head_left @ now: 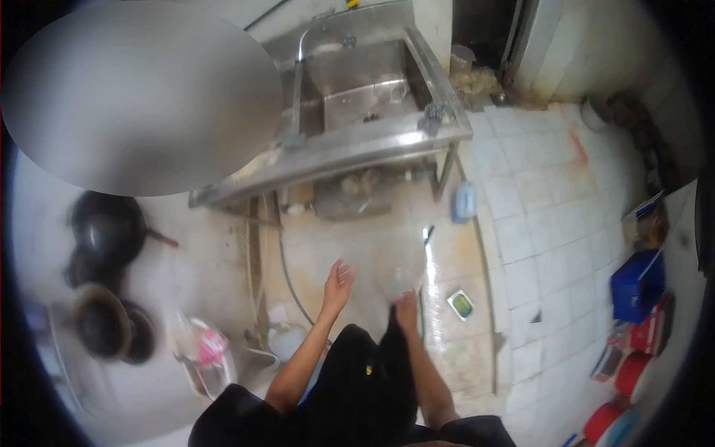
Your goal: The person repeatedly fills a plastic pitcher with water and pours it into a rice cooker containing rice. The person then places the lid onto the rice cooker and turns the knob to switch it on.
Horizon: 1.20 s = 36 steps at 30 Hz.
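Left grip (339, 287) loosely open, empty, right grip (406, 305) at black cloth (394, 343), closure unclear, cloth's long axis toward sink (365, 100)

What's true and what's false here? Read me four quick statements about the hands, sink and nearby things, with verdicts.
1. The left hand grips the dark pan. False: the pan is well apart from it, off to the left.
2. The sink is metal. True.
3. The blue jug is inside the sink. False: it is outside, near a leg.
4. A green-and-white item lies right of the right hand. True.
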Each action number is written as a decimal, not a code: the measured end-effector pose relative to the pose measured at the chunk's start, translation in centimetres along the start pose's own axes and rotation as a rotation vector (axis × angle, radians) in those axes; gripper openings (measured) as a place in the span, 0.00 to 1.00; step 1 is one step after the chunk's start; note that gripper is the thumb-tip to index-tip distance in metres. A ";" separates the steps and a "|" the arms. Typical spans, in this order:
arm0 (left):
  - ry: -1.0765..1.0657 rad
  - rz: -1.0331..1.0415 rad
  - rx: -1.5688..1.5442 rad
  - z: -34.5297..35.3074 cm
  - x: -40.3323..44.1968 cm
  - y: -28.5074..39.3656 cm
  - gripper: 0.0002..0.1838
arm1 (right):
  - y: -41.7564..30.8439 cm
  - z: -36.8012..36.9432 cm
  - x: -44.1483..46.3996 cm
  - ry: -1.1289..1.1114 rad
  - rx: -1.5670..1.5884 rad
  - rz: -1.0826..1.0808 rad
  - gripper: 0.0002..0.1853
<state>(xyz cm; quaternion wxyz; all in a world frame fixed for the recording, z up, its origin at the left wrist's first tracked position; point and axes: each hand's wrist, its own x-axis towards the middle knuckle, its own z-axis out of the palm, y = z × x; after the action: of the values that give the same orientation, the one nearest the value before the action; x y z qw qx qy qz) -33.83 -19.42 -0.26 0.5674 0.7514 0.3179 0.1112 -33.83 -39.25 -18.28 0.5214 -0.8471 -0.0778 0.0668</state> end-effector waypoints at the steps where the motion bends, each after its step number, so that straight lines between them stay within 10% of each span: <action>1: -0.012 0.022 0.042 -1.2 2.5 2.1 0.23 | 2.6 1.5 2.6 -0.129 0.026 0.185 0.16; 7: -0.053 0.385 0.292 -3.6 25.2 16.9 0.18 | 14.3 11.4 14.9 -0.105 0.364 0.523 0.18; 9: -0.039 0.609 0.463 -2.6 34.6 21.6 0.17 | 14.2 11.3 18.5 -0.164 0.383 0.933 0.19; 13: 0.001 0.876 0.634 1.2 55.7 27.9 0.19 | 29.4 22.6 18.1 0.040 0.245 0.567 0.20; 16: 0.177 1.315 1.026 3.2 72.2 31.2 0.19 | 29.5 25.3 20.5 0.157 0.572 0.674 0.30; 18: 0.150 1.184 1.369 4.8 79.1 34.6 0.15 | 32.0 27.7 20.8 0.136 0.396 0.468 0.26; 20: -0.421 2.213 1.631 3.5 94.6 39.2 0.14 | 32.0 28.9 21.0 0.306 0.299 0.456 0.21; 25: -0.091 1.454 1.851 2.6 104.0 37.9 0.14 | 31.2 27.2 20.7 0.134 0.293 0.739 0.26; 28: -0.012 1.397 1.966 3.8 105.2 39.0 0.14 | 30.9 24.5 21.4 -0.095 0.238 0.889 0.26; 31: 0.060 1.418 2.017 4.8 106.2 41.1 0.14 | 34.7 22.5 21.8 0.381 0.297 0.539 0.24; 36: 0.147 1.492 2.090 8.9 105.1 44.8 0.14 | 41.1 23.2 24.0 0.444 -0.230 1.105 0.20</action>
<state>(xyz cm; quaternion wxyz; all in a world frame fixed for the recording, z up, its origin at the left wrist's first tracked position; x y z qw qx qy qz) 67.85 30.16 17.82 -0.5059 0.8245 -0.2111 0.1405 -12.26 -32.42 -66.16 0.3185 -0.8068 0.4775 0.1403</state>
